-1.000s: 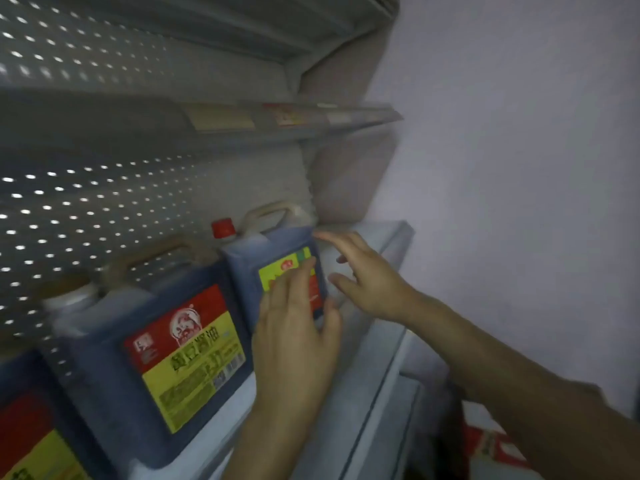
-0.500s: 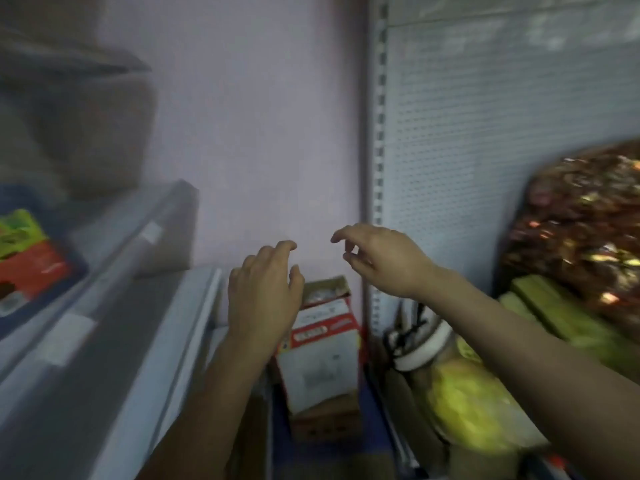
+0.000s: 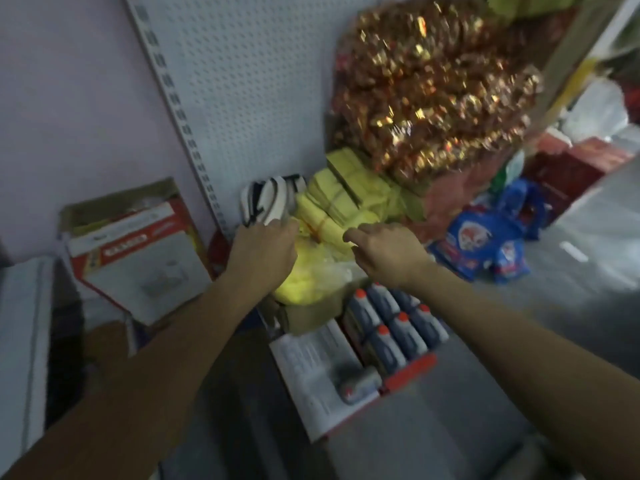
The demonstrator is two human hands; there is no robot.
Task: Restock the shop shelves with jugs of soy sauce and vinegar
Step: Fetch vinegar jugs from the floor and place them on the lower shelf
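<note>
At the far left a pale shelf edge runs down the frame, and beside it an opened cardboard box with a red and white side leans against the pink wall. Right of that stands a perforated white back panel on its slotted upright.

The left hand hangs in mid-air in front of a yellow bag, its fingers loosely curled and holding nothing. The right hand is just beside it, also empty, with the fingers bent and the forefinger and thumb drawn near each other as if ready to take hold. Behind the hands lie stacks of yellow paper, and above them a large bag of gold-wrapped sweets.

Below the right forearm sits an open carton on the floor, and in it stand dark jugs with red caps, packed in rows; one more lies on its side at the near end. These look like the soy sauce or vinegar stock, though the labels are too blurred to read. Further right are blue packets on the floor.

The step in hand appears to be fetching the next jug, with both hands free. The next move calls for lowering a hand to the carton, closing it round a jug's handle or neck, and lifting it straight up clear of its neighbours.
</note>
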